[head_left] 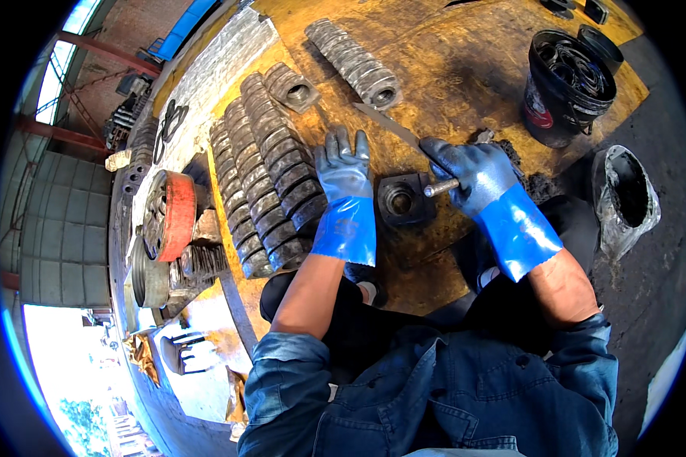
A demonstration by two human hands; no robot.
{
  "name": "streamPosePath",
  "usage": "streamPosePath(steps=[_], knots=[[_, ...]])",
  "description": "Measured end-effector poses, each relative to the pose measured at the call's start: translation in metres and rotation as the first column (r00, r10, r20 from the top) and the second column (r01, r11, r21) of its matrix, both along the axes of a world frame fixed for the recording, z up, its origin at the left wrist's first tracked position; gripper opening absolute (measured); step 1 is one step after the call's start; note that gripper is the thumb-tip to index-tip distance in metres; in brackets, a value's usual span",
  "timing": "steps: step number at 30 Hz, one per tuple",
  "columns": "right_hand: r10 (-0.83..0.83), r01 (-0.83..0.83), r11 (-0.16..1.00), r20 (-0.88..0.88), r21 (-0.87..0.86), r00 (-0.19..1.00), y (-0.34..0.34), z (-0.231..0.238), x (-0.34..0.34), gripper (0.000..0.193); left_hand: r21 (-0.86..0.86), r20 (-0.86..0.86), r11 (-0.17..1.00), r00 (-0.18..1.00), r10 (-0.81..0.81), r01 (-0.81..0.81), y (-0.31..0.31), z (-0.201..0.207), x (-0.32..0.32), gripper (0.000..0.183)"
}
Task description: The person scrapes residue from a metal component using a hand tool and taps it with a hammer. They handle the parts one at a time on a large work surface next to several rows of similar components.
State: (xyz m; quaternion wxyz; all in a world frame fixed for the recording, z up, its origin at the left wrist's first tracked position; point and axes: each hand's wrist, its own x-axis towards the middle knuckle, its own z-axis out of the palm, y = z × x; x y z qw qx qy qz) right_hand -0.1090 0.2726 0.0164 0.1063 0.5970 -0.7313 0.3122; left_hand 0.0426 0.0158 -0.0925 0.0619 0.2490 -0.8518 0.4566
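Note:
My right hand (476, 175), in a blue rubber glove, is closed around a tool. A long flat metal blade (389, 126) points from it to the far left, and a round metal rod (440, 187) sticks out below the fingers. Whether blade and rod are one piece I cannot tell. Between my hands a dark square metal block (401, 201) with a round hole rests on the yellow sheet. My left hand (344, 167), gloved alike, has its fingers stretched out with nothing in them. It is next to rows of dark ribbed metal parts (270, 152); contact is unclear.
Another ribbed row (351, 61) lies farther back. A black bucket (552, 114) of dark, greasy-looking contents stands at far right, with a plastic-lined container (625, 206) nearer. At left are an orange-red ring (179, 217) and stacked metal parts (204, 263).

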Motion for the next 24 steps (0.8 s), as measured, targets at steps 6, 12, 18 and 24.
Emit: streamPosePath(steps=[6, 12, 18, 24], knots=[[0.199, -0.201, 0.979, -0.074, -0.020, 0.977, 0.009, 0.005, -0.006, 0.055, -0.557, 0.304, 0.830, 0.933, 0.191, 0.012, -0.015, -0.011, -0.003, 0.066], [0.277, -0.275, 0.959, -0.024, 0.062, 0.960, 0.013, 0.002, -0.007, 0.059, -0.586, 0.343, 0.810, 0.914, 0.215, 0.029, -0.002, -0.011, -0.002, 0.053], [0.229, -0.230, 0.972, 0.034, 0.045, 0.973, 0.009, -0.009, -0.005, 0.058, -0.682, 0.404, 0.728, 0.867, 0.291, 0.073, 0.011, -0.008, -0.005, 0.042], [0.138, -0.155, 0.986, 0.220, 0.061, 0.966, -0.002, -0.006, 0.006, 0.058, -0.706, 0.524, 0.700, 0.746, 0.410, 0.111, 0.021, 0.007, -0.002, 0.040]])
